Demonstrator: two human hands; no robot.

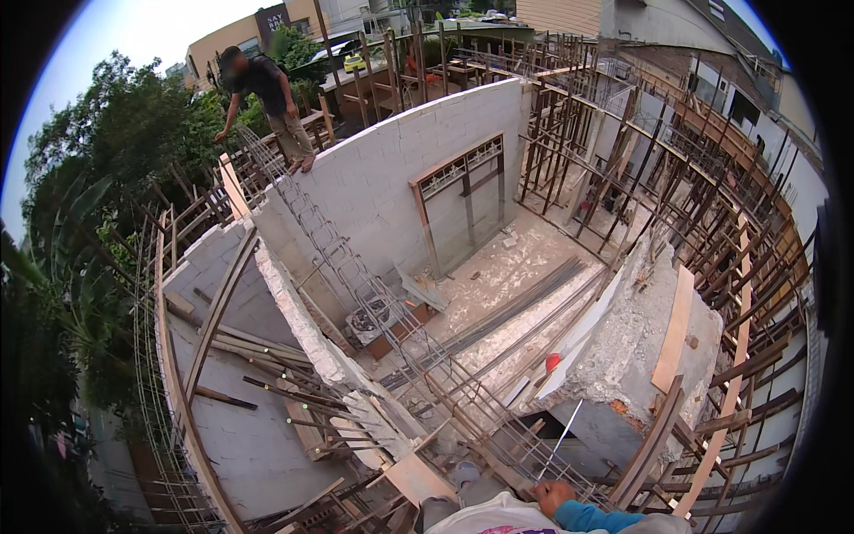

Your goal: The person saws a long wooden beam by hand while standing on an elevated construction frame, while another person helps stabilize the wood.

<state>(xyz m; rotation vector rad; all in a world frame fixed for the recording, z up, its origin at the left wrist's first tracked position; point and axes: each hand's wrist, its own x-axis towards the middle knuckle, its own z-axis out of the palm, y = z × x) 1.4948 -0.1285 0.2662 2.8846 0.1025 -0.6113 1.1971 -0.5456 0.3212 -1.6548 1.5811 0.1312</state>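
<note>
My right hand [553, 497], in a blue sleeve, is closed on the near end of a long rebar cage [342, 258] at the lower edge. A thin white rod [562, 438] slants up from beside my fingers; I cannot tell whether it is in my grip too. The cage stretches across the open space to the far left wall top. There a co-worker [271, 98] in dark clothes stands on the wall, bent over its far end with one hand reaching down. My left hand is out of view.
A drop opens below to a floor with long bars [511, 307] and an outdoor fan unit [374, 318]. A broken concrete block [636, 347] rises at right, a rough wall edge [298, 307] at left. Timber scaffolding [747, 311] and several protruding rebar ends [307, 405] surround me.
</note>
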